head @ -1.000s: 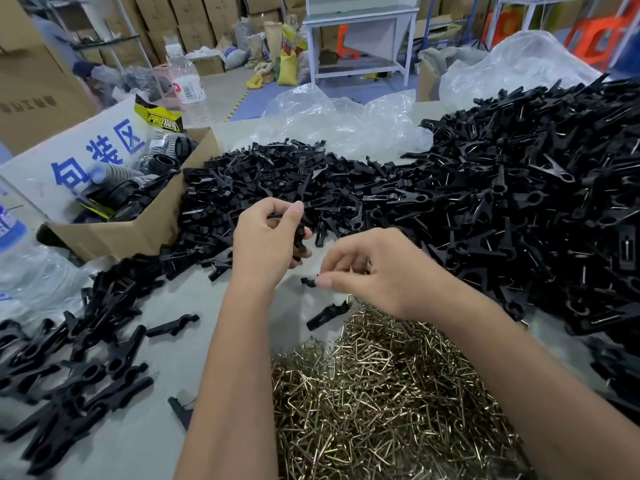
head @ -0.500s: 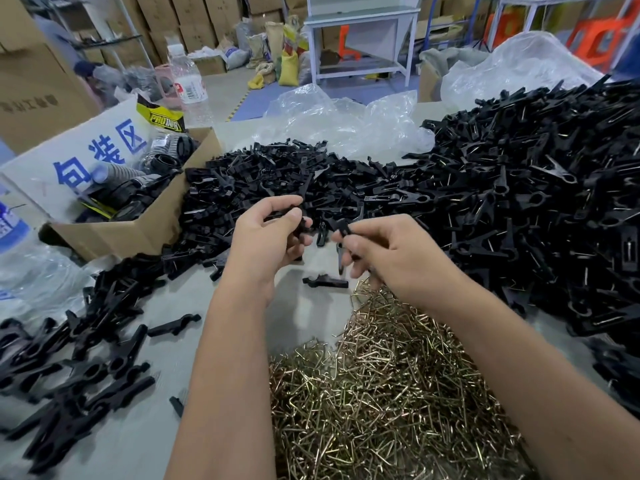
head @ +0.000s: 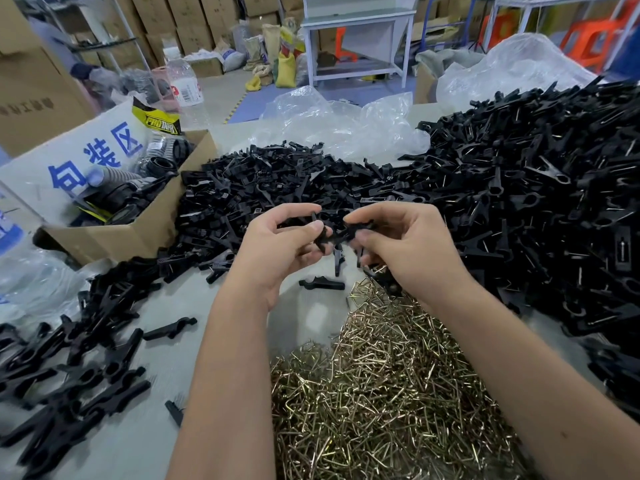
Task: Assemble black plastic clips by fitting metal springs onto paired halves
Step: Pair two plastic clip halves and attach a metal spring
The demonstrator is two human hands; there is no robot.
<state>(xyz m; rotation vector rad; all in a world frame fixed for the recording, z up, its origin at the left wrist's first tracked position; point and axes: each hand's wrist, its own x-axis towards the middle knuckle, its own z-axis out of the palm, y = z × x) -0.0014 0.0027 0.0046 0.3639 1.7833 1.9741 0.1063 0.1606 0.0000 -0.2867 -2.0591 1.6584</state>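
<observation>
My left hand and my right hand meet above the table's middle, both pinching black clip halves held together between them. Part of the halves is hidden by my fingers. Below my wrists lies a heap of brass-coloured metal springs. A pile of loose black halves lies just behind my hands. A single half rests on the table under them. Whether a spring is in my fingers is hidden.
A big mound of black clips fills the right side. More clips lie at the near left. A cardboard box with dark rolls stands at the left. Clear plastic bags and a water bottle sit behind.
My right hand rose from the table near the springs with a black half and came to my left hand. Both hands now hold the halves together, slightly higher than before.
</observation>
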